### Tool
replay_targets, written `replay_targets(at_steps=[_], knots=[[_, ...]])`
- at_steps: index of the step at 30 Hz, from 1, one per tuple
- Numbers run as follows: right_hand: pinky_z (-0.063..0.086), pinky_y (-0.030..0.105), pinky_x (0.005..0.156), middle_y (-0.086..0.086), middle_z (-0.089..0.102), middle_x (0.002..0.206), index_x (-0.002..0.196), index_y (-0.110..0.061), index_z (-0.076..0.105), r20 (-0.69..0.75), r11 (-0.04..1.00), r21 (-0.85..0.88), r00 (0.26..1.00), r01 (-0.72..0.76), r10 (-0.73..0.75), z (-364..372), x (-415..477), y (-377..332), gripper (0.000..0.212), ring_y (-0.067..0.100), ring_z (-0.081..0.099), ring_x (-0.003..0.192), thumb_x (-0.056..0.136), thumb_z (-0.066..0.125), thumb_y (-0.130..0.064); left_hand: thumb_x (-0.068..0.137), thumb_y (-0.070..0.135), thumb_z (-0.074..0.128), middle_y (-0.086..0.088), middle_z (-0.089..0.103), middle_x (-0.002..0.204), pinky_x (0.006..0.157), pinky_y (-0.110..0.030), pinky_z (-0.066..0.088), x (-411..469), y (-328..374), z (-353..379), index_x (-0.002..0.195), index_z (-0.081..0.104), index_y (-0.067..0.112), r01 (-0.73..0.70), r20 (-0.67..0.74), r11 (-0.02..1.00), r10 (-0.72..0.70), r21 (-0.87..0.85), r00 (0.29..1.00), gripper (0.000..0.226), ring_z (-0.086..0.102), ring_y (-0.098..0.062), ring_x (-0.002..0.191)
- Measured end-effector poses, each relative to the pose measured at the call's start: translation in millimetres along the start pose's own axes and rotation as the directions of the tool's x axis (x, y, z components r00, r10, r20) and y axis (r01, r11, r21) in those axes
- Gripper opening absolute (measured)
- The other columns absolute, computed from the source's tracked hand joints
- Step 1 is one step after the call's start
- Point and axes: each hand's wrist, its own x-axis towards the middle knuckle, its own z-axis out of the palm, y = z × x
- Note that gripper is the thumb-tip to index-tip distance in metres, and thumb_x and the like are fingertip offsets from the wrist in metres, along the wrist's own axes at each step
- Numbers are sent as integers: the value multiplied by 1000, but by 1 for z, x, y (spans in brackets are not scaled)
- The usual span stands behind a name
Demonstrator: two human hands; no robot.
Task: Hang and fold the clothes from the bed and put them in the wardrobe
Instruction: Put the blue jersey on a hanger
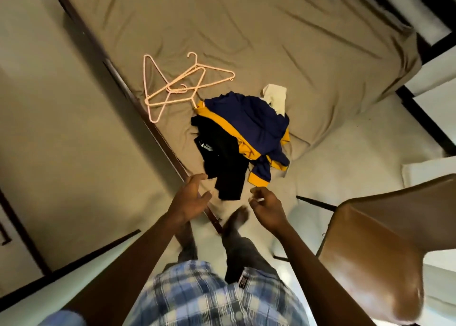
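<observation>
Not started, I'd say: clothes (241,133) heaped on bed (271,41), hangers (177,85) bare. Left grip (190,197) and right grip (266,207) loose, empty, near heap.

Beyond the clothes pile (241,133), the bed (271,29) is lying open and easy to reach across. Left of the pile, pink hangers (172,90) are crowding the dark bed rail (162,144). Near right of the pile, a brown chair (385,246) is jutting in, narrowing the approach.

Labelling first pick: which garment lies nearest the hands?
The black garment, reaching nearest; the navy-and-yellow top and white cloth lie farther back.
</observation>
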Motion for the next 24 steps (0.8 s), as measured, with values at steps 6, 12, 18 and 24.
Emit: replay_targets(at_steps=[6, 12, 18, 24], knots=[[43, 19, 75, -2, 60, 121, 131, -17, 61, 104, 999, -46, 995, 17, -12, -30, 88, -8, 29, 12, 63, 95, 101, 63, -18, 96, 30, 70, -5, 49, 149, 107, -43, 48, 76, 25, 6, 147, 47, 27, 117, 33, 992, -118, 39, 992, 56, 55, -28, 132], [51, 48, 96, 11, 53, 133, 136, -18, 56, 266, 878, -377, 943, 294, -201, -44, 205, -5, 39, 31, 52, 124, 98, 60, -26, 97, 34, 70, -4, 52, 146, 109, -41, 46, 159, 51, 21, 148, 48, 24, 241, -62, 970, -240, 14, 969, 56, 53, -24, 134], [51, 50, 91, 15, 39, 145, 151, -14, 36, 287, 659, -622, 906, 423, -310, -38, 333, 1, 61, 38, 44, 128, 96, 58, -26, 95, 36, 72, -8, 53, 149, 111, -47, 46, 257, 50, 51, 153, 43, 18, 302, -108, 953, -298, 19, 948, 67, 53, -28, 136], [51, 43, 76, 9, 54, 128, 130, -17, 55, 254, 482, -725, 842, 491, -476, -37, 415, 37, 45, 31, 55, 110, 89, 73, -26, 95, 42, 71, -4, 35, 165, 118, -45, 38, 311, 36, 83, 163, 26, 20, 365, -17, 931, -365, 7, 931, 85, 38, -25, 150]])
